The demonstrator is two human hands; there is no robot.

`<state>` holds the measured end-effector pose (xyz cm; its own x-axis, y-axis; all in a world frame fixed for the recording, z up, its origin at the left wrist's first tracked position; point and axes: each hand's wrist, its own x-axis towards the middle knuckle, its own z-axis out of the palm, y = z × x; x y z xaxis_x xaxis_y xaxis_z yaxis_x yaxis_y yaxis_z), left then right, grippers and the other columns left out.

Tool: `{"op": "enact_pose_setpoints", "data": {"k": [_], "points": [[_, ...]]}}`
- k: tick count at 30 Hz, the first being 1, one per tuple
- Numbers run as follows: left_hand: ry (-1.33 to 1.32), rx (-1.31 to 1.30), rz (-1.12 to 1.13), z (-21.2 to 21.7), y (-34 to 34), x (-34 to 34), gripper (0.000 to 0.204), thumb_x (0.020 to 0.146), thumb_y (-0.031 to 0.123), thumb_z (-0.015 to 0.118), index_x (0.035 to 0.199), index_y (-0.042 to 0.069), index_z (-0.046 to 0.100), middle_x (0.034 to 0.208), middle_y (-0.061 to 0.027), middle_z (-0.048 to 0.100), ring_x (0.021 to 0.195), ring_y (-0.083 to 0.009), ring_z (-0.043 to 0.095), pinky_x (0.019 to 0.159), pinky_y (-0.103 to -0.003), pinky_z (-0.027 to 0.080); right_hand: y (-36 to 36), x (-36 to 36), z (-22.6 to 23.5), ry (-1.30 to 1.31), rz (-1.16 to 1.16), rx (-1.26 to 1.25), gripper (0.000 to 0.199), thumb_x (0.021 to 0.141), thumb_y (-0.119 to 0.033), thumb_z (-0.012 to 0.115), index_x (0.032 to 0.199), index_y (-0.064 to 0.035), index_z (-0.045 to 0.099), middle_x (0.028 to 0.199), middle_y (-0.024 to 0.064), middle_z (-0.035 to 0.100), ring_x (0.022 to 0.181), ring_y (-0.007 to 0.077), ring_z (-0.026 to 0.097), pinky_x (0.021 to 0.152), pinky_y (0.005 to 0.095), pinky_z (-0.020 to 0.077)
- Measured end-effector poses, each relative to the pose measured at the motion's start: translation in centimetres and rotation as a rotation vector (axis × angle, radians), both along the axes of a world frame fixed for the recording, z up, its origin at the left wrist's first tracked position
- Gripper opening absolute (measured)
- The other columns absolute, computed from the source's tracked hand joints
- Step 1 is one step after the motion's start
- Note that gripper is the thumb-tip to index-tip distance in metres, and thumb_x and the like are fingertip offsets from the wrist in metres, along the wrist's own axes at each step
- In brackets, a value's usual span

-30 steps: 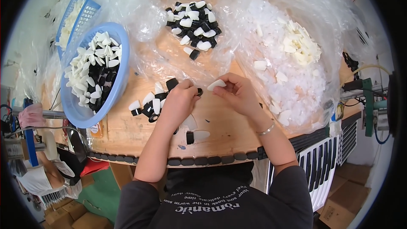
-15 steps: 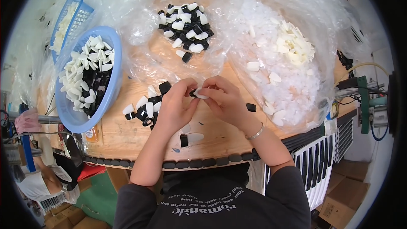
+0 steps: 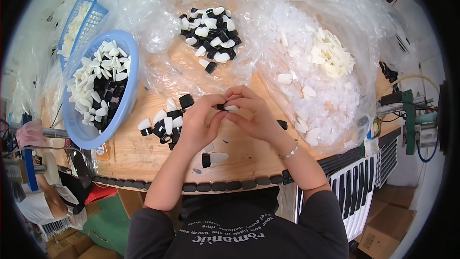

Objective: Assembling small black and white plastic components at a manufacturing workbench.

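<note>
Above the middle of the wooden table my hands meet fingertip to fingertip. My left hand (image 3: 201, 117) is closed on a small black cap-like piece (image 3: 221, 107), partly hidden by the fingers. Between the fingers of my right hand (image 3: 254, 115) is a flat white petal-shaped piece (image 3: 232, 108), which touches the black one. Beside my left hand lies a small group of black caps with white petals (image 3: 168, 125). Below my hands rests a black cap (image 3: 206, 160) with a clear petal piece (image 3: 219, 157) against it. Another black cap (image 3: 282, 124) is just right of my right hand.
A blue basin (image 3: 133, 74) of white and black pieces stands left, a blue basket (image 3: 98, 12) behind it. Joined pieces (image 3: 211, 34) are heaped at the back. Clear plastic sheeting (image 3: 306, 14) carries translucent and cream petals at right. Black pieces line the front edge (image 3: 203, 187).
Both hands stay together in nearly the same place. The white piece has turned in my fingers and now points right, and my right fingers have shifted around it.
</note>
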<state>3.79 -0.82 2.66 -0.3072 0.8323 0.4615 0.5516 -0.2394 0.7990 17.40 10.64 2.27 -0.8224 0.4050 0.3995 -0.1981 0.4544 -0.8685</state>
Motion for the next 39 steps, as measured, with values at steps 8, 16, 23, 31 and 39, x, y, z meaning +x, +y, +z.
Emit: {"op": "enact_pose_setpoints", "data": {"k": [8,16,23,31,39], "points": [[-0.179,0.084,0.040,-1.0,0.7,0.2,0.023,0.080,-0.015,0.060,0.099,-0.003,0.059,0.108,-0.0118,0.059,0.093,-0.0163,0.060,0.083,-0.026,0.049,-0.4,-0.2,-1.2,0.056,0.038,-0.874,0.027,0.090,-0.003,0.060,0.116,0.0035,0.059,0.113,0.0079,0.061,0.097,0.0144,0.062,0.082,0.0271,0.0525],[-0.250,0.119,0.042,-1.3,0.5,0.2,0.020,0.080,-0.018,0.056,0.093,-0.003,0.056,0.103,-0.0114,0.056,0.089,-0.0160,0.058,0.080,-0.026,0.049,-1.2,-0.5,-0.3,0.100,0.027,-0.722,0.025,0.090,-0.001,0.060,0.115,0.0037,0.059,0.110,0.0061,0.060,0.097,0.0135,0.062,0.082,0.0259,0.0519],[-0.274,0.103,0.022,-0.7,0.4,0.5,0.019,0.080,-0.018,0.056,0.093,-0.003,0.056,0.103,-0.0116,0.055,0.093,-0.0163,0.057,0.081,-0.026,0.049,-1.2,-0.3,-0.8,0.111,-0.020,-0.620,0.025,0.088,0.005,0.059,0.113,0.0026,0.060,0.108,0.0059,0.060,0.095,0.0118,0.060,0.081,0.0244,0.0511],[-0.300,0.055,0.045,-0.9,0.6,1.0,0.016,0.083,-0.013,0.054,0.092,0.000,0.054,0.100,-0.0067,0.054,0.088,-0.0110,0.052,0.079,-0.020,0.042,-2.1,-0.6,-0.7,0.200,-0.177,-0.533,0.030,0.086,0.006,0.062,0.113,-0.0006,0.052,0.104,0.0067,0.062,0.094,0.0110,0.061,0.079,0.0213,0.0491],[-0.642,0.093,0.008,-0.7,0.6,0.8,0.014,0.087,-0.010,0.053,0.096,0.000,0.053,0.097,-0.0017,0.055,0.083,-0.0046,0.051,0.072,-0.016,0.041,-1.4,-0.4,-1.0,0.239,-0.298,-0.354,0.043,0.084,0.009,0.062,0.121,-0.0026,0.043,0.107,0.0098,0.062,0.095,0.0132,0.061,0.080,0.0240,0.0501]]}}
